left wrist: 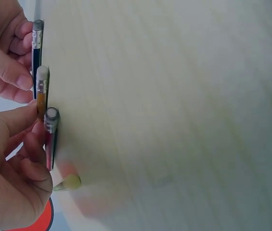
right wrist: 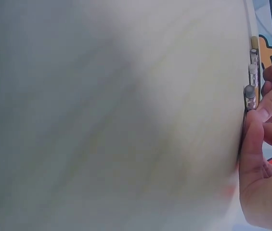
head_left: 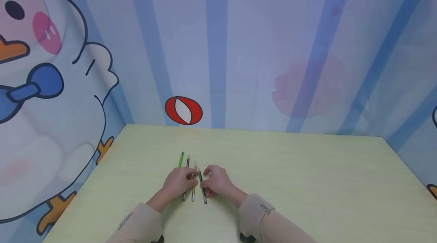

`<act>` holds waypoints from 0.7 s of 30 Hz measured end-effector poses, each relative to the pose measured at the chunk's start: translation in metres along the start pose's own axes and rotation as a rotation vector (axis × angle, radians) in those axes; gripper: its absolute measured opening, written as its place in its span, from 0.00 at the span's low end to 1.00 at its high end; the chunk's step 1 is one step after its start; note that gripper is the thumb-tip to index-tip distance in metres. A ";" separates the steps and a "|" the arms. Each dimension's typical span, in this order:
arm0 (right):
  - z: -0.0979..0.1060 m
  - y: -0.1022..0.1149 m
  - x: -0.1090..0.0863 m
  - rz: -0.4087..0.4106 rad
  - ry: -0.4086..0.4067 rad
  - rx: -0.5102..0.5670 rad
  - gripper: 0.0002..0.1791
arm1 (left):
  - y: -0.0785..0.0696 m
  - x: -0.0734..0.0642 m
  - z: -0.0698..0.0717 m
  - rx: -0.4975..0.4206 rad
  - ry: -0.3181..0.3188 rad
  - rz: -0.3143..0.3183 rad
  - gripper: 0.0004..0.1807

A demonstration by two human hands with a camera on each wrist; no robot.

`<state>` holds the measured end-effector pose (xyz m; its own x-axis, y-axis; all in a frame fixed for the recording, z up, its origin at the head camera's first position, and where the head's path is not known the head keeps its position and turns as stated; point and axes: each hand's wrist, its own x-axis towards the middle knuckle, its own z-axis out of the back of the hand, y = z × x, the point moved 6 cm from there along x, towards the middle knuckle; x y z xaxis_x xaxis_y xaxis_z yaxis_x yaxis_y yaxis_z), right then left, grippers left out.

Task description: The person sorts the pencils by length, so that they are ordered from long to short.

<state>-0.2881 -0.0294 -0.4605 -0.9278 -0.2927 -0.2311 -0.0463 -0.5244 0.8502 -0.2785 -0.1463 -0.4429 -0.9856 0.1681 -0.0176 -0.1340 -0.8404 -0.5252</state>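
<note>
Four pencils lie side by side on the table, their tips pointing away from me. My left hand pinches the yellow pencil between thumb and fingers; its white eraser shows in the left wrist view. My right hand pinches the dark pencil at the right of the row, its grey eraser facing me. A red-and-black striped pencil lies under the left hand's curled fingers. Leftmost is a green pencil, its rear part hidden by the left hand.
The pale wooden table extends wide to the right of the hands. Behind it hangs a blue striped cloth with a printed duck on the left and a red-and-white ball print.
</note>
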 end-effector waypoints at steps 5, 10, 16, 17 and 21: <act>-0.003 0.002 0.000 0.002 -0.003 0.007 0.19 | 0.000 0.000 0.000 0.011 0.004 0.006 0.13; -0.004 0.002 0.000 -0.006 -0.002 0.050 0.21 | 0.000 -0.001 -0.001 0.000 0.008 0.018 0.13; -0.004 0.002 0.000 -0.025 -0.017 0.056 0.21 | 0.000 0.000 -0.001 0.002 0.006 0.015 0.13; -0.004 0.002 0.000 -0.027 -0.021 0.054 0.21 | 0.000 0.000 -0.001 0.002 0.005 0.013 0.13; -0.003 0.002 -0.001 -0.035 -0.037 0.051 0.20 | 0.001 0.000 -0.001 -0.009 0.007 0.020 0.13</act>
<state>-0.2862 -0.0330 -0.4599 -0.9385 -0.2442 -0.2443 -0.0971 -0.4922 0.8651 -0.2790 -0.1463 -0.4447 -0.9874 0.1549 -0.0336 -0.1135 -0.8388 -0.5324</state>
